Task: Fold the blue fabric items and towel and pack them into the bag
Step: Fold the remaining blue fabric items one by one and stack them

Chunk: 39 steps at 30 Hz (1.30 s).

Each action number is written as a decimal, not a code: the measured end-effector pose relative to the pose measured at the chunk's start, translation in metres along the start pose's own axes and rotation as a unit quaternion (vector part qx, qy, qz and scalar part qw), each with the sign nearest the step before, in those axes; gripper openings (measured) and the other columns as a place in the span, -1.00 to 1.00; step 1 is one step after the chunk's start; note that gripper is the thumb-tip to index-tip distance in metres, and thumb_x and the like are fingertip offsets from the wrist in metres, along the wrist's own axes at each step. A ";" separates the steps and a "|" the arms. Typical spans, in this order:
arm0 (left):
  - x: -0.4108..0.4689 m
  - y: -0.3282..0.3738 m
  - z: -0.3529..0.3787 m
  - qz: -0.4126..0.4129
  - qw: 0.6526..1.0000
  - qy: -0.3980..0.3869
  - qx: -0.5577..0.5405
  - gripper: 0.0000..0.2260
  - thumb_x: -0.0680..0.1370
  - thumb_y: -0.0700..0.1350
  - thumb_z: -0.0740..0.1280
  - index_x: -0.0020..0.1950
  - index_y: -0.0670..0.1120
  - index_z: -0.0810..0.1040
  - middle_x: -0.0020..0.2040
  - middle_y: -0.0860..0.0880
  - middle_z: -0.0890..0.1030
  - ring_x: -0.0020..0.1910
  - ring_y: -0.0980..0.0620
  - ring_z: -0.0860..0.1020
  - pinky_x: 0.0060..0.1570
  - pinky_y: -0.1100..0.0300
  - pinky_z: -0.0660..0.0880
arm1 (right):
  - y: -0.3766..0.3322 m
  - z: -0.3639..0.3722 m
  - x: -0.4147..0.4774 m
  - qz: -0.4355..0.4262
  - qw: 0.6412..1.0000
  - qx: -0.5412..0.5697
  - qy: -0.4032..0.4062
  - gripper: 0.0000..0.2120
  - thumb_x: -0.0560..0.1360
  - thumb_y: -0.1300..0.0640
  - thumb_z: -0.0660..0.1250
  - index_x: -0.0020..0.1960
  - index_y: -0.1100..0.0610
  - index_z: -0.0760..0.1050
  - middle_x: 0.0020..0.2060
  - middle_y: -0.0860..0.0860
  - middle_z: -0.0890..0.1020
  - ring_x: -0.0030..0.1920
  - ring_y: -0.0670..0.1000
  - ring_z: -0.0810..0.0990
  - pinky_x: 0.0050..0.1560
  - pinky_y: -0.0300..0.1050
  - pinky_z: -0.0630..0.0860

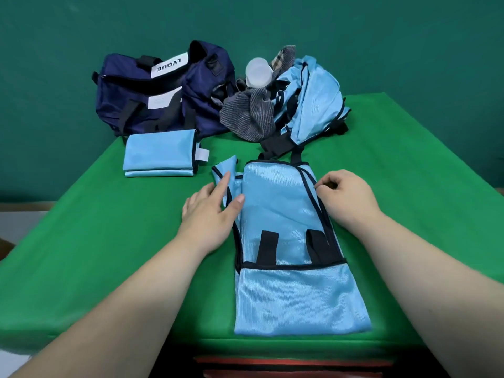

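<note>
Fabric in work: a long light-blue fabric item [286, 241], piped in dark trim and carrying two black straps, lies flat and lengthways on the green table cover [109, 227]. Its near end reaches the table's front edge, and the item lies between the two hands.
Left hand: the left hand [210, 211] rests at the item's left edge with its fingers straight and spread. The thumb tip touches the blue cloth, and the index finger lies along a narrow blue flap [225, 170] that sticks out to the left.
Right hand: the right hand [346, 197] sits at the item's right edge, its fingers curled in and pinching the dark trim.
Already folded: a folded blue piece [159, 156] lies squared up, beyond the left hand and in front of the bag. The small white tab at its right side shows no readable text.
Bag: a navy bag [152, 96] with black straps stands at the table's far left.
Writing: a white band on the bag's handle reads "LVQUE", upside down to the camera. A pale panel lower on the bag is too faint to read.
Towel: a grey striped towel [245, 115] is bunched just right of the bag.
Heap: a crumpled blue heap [308, 99] of matching fabric touches the towel's right side.
Bottle: a translucent plastic bottle [258, 73] lies on top, between the towel and the heap.
Backdrop: a teal wall [272, 23].
</note>
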<state>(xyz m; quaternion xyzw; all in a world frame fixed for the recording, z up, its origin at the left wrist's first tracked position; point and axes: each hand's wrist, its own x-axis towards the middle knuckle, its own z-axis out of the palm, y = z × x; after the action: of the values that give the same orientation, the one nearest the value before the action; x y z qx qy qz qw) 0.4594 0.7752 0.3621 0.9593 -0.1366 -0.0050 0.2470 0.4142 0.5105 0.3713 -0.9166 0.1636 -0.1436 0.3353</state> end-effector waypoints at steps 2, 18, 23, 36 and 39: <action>0.020 -0.001 0.000 -0.008 1.000 -0.002 0.009 -0.43 0.59 0.35 0.01 0.58 0.27 0.05 0.56 -0.06 0.24 0.54 -0.10 0.15 0.51 -0.08 0.06 | 0.000 0.004 0.015 0.015 1.000 -0.010 0.004 -0.85 0.47 0.09 0.26 -0.22 0.03 0.58 -0.27 -0.12 0.63 -0.20 -0.01 0.57 -0.18 -0.11 0.50; 0.049 -0.006 0.007 -0.031 0.985 0.144 -0.086 -0.56 0.63 0.11 0.19 0.49 0.00 0.42 0.48 0.08 0.42 0.47 -0.02 0.25 0.46 0.04 0.21 | 0.007 0.013 0.025 0.019 0.999 -0.044 0.024 -0.84 0.46 0.02 0.23 -0.25 -0.04 0.54 -0.27 -0.13 0.59 -0.25 -0.09 0.53 -0.34 -0.19 0.32; 0.040 0.009 0.002 0.097 0.958 0.159 -0.218 -0.52 0.61 0.12 0.20 0.51 0.02 0.38 0.47 0.18 0.34 0.46 0.32 0.25 0.37 0.49 0.12 | 0.008 0.013 0.025 0.021 0.999 -0.043 0.021 -0.84 0.46 0.01 0.22 -0.24 -0.04 0.53 -0.22 -0.13 0.58 -0.22 -0.07 0.53 -0.31 -0.17 0.36; 0.043 0.033 0.013 0.292 0.923 -0.085 -0.238 -0.68 0.61 0.13 0.19 0.28 0.11 0.60 0.36 0.19 0.52 0.39 0.20 0.42 0.39 0.25 0.32 | 0.015 0.019 0.022 -0.049 0.996 0.050 0.046 -0.75 0.47 -0.25 0.25 0.07 -0.17 0.46 -0.21 -0.20 0.58 -0.07 -0.09 0.53 -0.06 -0.01 0.51; 0.055 0.020 0.013 0.228 0.950 0.025 -0.210 -0.82 0.60 0.05 0.27 0.13 0.17 0.64 0.16 0.28 0.60 0.27 0.23 0.48 0.30 0.38 0.33 | 0.013 0.018 0.022 -0.059 0.998 0.008 0.023 -0.76 0.47 -0.17 0.37 0.10 -0.20 0.44 -0.22 -0.21 0.56 -0.07 -0.11 0.47 -0.12 -0.08 0.40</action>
<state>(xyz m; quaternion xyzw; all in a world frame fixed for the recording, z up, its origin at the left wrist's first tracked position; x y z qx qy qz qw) 0.5057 0.7375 0.3637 0.8288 -0.3410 0.0472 0.4412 0.4381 0.5030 0.3529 -0.9184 0.1156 -0.1851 0.3301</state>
